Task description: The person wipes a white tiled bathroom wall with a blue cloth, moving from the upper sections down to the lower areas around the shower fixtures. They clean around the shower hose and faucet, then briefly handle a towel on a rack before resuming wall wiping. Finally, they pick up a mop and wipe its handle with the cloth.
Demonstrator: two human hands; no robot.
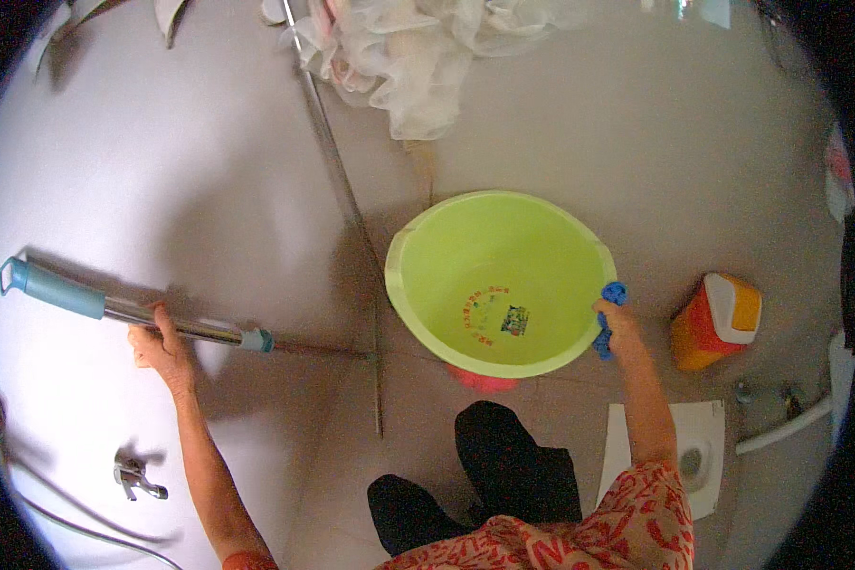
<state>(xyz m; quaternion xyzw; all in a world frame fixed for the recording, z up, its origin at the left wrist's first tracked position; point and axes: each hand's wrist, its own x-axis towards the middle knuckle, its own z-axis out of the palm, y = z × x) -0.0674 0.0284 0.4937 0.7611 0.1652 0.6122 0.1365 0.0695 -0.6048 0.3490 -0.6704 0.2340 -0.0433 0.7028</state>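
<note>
My left hand (164, 353) is closed round a metal pole (199, 328) with a teal grip (59, 288) and a hanging loop at its end. The pole looks like a mop handle and lies nearly level; which tool head it carries, if any, I cannot tell. My right hand (621, 331) grips a bunched blue cloth (614, 294) at the right rim of a large light-green basin (551, 242). A printed pattern shows inside the basin, which seems to hold nothing else. Under its near edge, part of a red object (482, 380) peeks out, mostly hidden.
A thin metal rod (328, 142) stands left of the basin. Whitish mesh fabric (418, 81) hangs at the back. Right lie a red-and-yellow bin (703, 328) and a white squat toilet (627, 446). A tap (141, 475) and a hose (95, 541) are on the left wall.
</note>
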